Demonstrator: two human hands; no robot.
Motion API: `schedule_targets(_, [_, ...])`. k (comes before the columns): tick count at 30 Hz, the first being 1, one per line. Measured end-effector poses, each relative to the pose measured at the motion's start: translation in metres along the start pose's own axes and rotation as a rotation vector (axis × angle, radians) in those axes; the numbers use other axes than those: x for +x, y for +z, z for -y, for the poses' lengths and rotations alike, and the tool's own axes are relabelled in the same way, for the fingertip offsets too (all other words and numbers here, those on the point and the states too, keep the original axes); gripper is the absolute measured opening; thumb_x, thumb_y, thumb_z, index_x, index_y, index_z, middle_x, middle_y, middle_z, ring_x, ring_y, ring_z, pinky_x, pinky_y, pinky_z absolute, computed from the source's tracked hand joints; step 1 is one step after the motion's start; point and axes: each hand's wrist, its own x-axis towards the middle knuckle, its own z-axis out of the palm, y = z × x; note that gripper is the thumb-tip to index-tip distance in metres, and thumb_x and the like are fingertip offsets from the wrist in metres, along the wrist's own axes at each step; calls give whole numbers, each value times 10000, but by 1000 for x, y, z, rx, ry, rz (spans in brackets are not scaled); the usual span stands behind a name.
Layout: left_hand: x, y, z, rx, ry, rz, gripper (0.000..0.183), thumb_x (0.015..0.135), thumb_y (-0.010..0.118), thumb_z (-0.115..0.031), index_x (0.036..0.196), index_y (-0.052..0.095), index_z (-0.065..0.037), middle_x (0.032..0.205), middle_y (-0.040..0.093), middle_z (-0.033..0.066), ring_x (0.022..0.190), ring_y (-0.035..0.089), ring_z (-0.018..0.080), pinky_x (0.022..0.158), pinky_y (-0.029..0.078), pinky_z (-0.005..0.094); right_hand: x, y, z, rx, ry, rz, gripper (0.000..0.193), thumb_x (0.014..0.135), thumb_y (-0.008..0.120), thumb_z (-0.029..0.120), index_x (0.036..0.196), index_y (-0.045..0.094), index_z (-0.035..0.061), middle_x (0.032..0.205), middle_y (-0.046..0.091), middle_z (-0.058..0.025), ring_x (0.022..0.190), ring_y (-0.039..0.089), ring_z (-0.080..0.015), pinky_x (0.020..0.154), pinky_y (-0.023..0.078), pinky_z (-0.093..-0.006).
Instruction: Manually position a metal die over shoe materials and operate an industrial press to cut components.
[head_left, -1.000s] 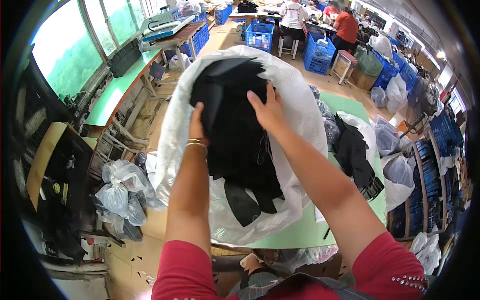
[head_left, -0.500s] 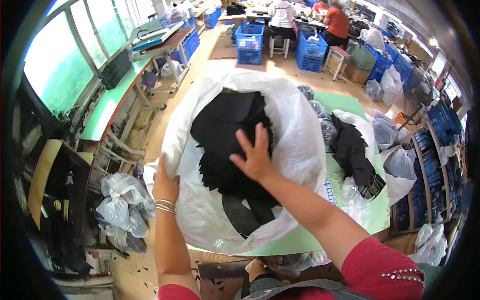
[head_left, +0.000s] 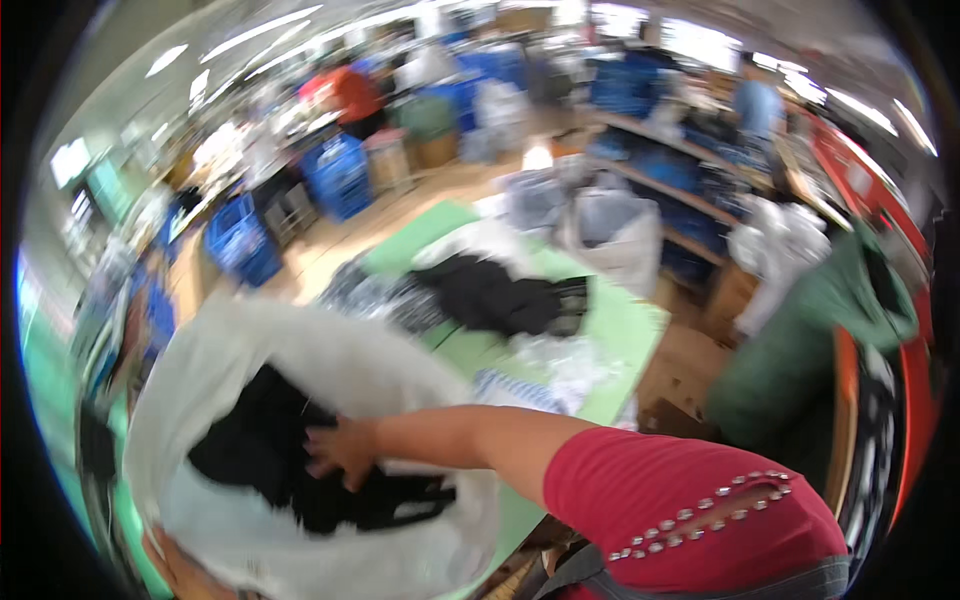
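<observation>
A large white woven sack (head_left: 300, 345) with its mouth wide apart stands at the lower left. Inside lies a pile of black cut fabric pieces (head_left: 255, 440). My right hand (head_left: 345, 450) reaches over the rim and rests on this pile, fingers spread. Low at the left, my left hand (head_left: 185, 572) is against the sack's outside; blur and the lower edge keep its fingers from showing clearly. More black pieces (head_left: 490, 295) lie on the green tabletop (head_left: 625, 335), beyond my right forearm, partly on white sacking.
Clear plastic wrap (head_left: 570, 365) lies on the table. Blue crates (head_left: 340, 175) and a person in orange (head_left: 355, 95) are farther back. On the right are shelves (head_left: 660, 180), a big green sack (head_left: 790, 350) and a red frame (head_left: 915, 400). Another person in blue (head_left: 757, 105) stands beyond.
The view has swung to the right, so the sack now sits lower left and the right-hand shelves show. My right hand is still on the black pieces, my left still at the sack.
</observation>
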Motion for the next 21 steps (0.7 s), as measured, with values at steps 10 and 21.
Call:
schedule_targets(10, [-62, 157, -36, 1178, 783, 644, 437, 904, 607, -357, 1189, 631, -26, 1152, 614, 244, 1073, 574, 380, 945, 438, 426, -470, -83, -98, -56, 915, -762, 412, 839, 588, 344, 1162, 631, 93, 1112, 644, -161, 1039, 601, -356, 896, 473, -465])
schedule_targets(21, [-398, 435, -149, 874, 1172, 1603, 469, 904, 620, -239, 1290, 535, 13, 1256, 568, 227, 1151, 531, 353, 987, 403, 377, -855, 108, 410, 311, 2090, -711, 444, 842, 608, 373, 1213, 608, 128, 1084, 665, -154, 1011, 623, -352, 877, 487, -434])
